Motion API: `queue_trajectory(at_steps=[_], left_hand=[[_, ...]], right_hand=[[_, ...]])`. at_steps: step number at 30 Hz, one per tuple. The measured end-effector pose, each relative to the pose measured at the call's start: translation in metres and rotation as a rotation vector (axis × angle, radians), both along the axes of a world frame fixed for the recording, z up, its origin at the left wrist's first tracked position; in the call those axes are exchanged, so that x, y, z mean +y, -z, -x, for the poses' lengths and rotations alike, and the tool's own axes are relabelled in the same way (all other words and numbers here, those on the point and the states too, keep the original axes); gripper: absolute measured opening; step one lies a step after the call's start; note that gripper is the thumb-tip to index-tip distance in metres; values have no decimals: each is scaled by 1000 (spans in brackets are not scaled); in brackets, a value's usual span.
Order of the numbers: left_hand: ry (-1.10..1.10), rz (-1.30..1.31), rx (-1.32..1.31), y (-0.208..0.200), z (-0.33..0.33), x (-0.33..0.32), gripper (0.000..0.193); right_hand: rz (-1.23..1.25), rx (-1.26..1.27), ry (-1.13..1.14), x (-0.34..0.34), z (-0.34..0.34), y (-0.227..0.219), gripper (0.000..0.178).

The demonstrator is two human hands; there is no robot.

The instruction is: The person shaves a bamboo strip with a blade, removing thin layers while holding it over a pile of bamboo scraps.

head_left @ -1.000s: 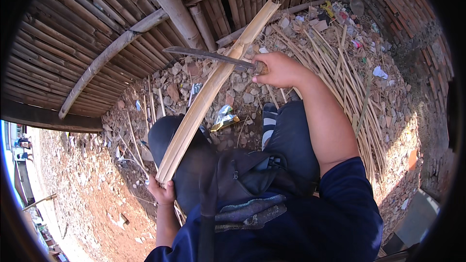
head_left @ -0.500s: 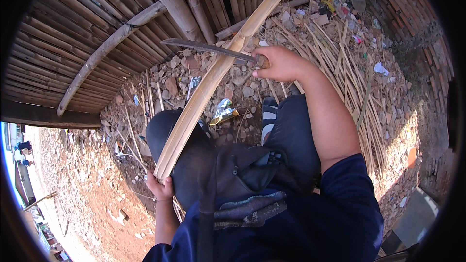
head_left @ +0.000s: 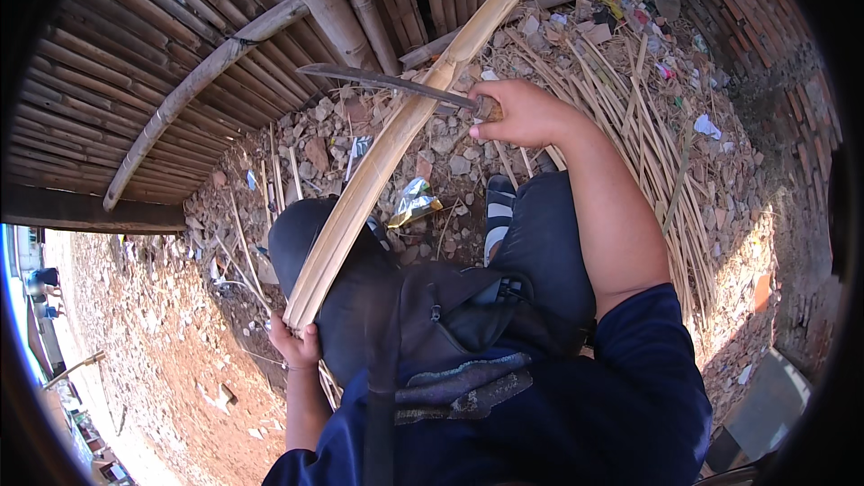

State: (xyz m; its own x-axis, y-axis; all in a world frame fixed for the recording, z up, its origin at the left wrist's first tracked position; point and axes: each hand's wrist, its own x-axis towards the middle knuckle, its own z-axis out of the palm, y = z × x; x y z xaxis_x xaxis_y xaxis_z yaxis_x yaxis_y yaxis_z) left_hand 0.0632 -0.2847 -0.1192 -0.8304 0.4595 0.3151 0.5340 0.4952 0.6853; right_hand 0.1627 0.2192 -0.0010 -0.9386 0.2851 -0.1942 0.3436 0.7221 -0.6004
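Observation:
A long split bamboo piece [head_left: 372, 175], pale and hollow on its upper side, slants from my left thigh up toward the bamboo wall. Its near end is gripped by my left hand [head_left: 295, 342], thumb on one edge and fingers underneath. My right hand [head_left: 522, 113] is closed round the short wooden handle of a machete [head_left: 382, 80]. The dark blade points left and lies across the hollow of the bamboo, toward its far part. Whether the blade's edge touches the bamboo I cannot tell.
Bamboo slats form a wall [head_left: 135, 99] at the far left, with poles across it. Many thin bamboo strips [head_left: 621, 126] lie to the right on rubble. A shiny foil wrapper [head_left: 416, 204] rests between my feet. A brick wall [head_left: 765, 27] stands at the right.
The bamboo and the machete have shifted only very slightly. Both hands keep the same grips.

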Motion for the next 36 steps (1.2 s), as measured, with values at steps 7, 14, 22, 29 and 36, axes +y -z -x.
queue_trajectory(at_steps=[7,14,22,29,36], left_hand=[[6,-7,-11,3,1,-3,75],[12,-18,-14,6,1,-5,75],[-15,22,-15,4,-1,-6,78],[-30,-49,-1,1,1,5,75],[-28,-38,-32,-1,1,3,76]], right_hand=[[13,5,5,-1,0,-3,51],[-1,53,-9,1,1,3,49],[-100,80,49,-4,2,4,43],[-127,118,138,-3,1,-2,45],[-167,109,49,-8,-2,-12,43]])
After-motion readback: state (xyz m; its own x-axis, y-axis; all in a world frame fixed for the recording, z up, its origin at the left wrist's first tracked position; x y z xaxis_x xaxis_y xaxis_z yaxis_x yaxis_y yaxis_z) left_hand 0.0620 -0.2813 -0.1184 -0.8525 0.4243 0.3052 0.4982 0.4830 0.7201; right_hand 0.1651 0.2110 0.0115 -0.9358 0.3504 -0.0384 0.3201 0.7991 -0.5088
